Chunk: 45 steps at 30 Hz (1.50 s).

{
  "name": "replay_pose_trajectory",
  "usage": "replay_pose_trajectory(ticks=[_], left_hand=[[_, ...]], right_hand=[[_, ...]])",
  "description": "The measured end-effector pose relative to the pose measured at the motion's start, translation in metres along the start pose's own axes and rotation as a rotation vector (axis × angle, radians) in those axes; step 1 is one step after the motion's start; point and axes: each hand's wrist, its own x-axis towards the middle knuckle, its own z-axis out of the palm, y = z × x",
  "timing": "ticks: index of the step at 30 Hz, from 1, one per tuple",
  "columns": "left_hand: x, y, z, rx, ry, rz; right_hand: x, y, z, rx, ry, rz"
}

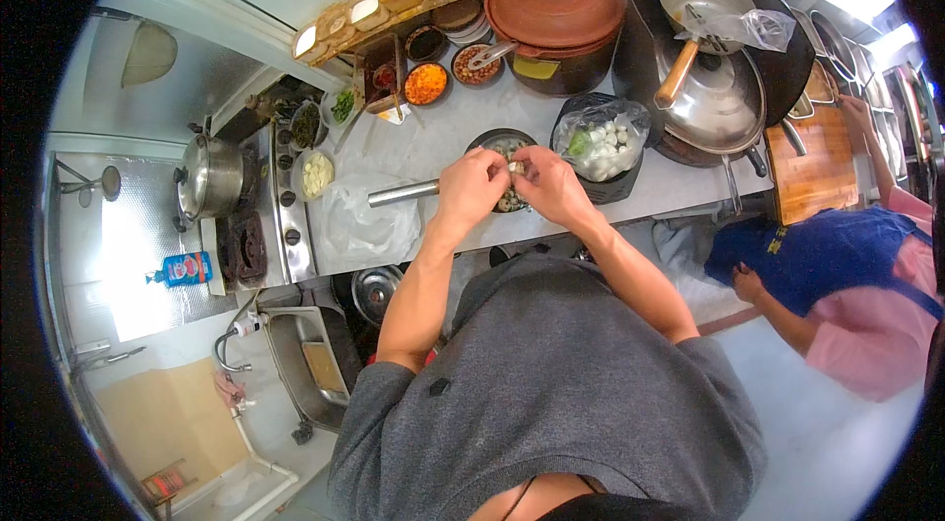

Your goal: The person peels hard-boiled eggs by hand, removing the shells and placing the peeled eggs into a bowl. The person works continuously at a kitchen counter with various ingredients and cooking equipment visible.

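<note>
Over a dark long-handled pan (483, 140) on the counter, my left hand (475, 183) and my right hand (548, 183) meet. Between their fingertips is a small pale piece with brownish bits (516, 168), which looks like a peeled or partly shelled small egg. The pan holds speckled bits like eggshell, partly hidden by my hands. Its metal handle (402, 193) points left. Just right of the pan, a plastic bag of white, egg-like pieces with something green (607, 150) sits in a black basket (619, 188). A crumpled clear bag (362, 222) lies to the left.
Behind stand a lidded clay pot (554, 4), bowls of chopped orange food (426, 83) and a seasoning rack (399, 4). A wok (782, 70) and lidded pan (712, 104) are right, beside a cutting board (812, 166). A person in a blue apron (827, 255) stands there. A stove (295, 233) is left.
</note>
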Motion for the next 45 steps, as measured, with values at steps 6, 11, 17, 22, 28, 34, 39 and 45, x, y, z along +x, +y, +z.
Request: replay_pose_trajectory(ticks=[6,11,17,22,28,34,39,45], left_hand=[[0.008,-0.024,0.006,-0.527,-0.142,-0.236],[0.010,-0.027,0.005,-0.340,-0.043,-0.205],[0.003,-0.015,-0.004,-0.037,-0.065,-0.016],[-0.005,0.017,-0.014,-0.169,0.021,0.015],[-0.006,0.027,-0.016,-0.104,0.043,0.007],[-0.006,0.019,-0.009,-0.050,0.065,-0.013],[-0.005,0.019,-0.007,-0.078,0.059,-0.014],[-0.004,0.019,-0.007,-0.053,0.042,-0.025]], right_hand=[[0.002,-0.004,-0.002,0.044,-0.005,-0.020],[-0.001,0.001,-0.001,0.357,-0.091,0.190],[0.000,0.037,0.007,0.640,-0.111,0.189],[0.002,0.030,0.007,0.663,-0.093,0.197],[0.002,0.034,0.012,0.579,-0.071,0.182],[-0.001,0.010,0.001,0.378,-0.060,0.207],[-0.002,0.008,-0.001,0.294,-0.028,0.186],[-0.003,0.005,-0.002,0.220,-0.025,0.164]])
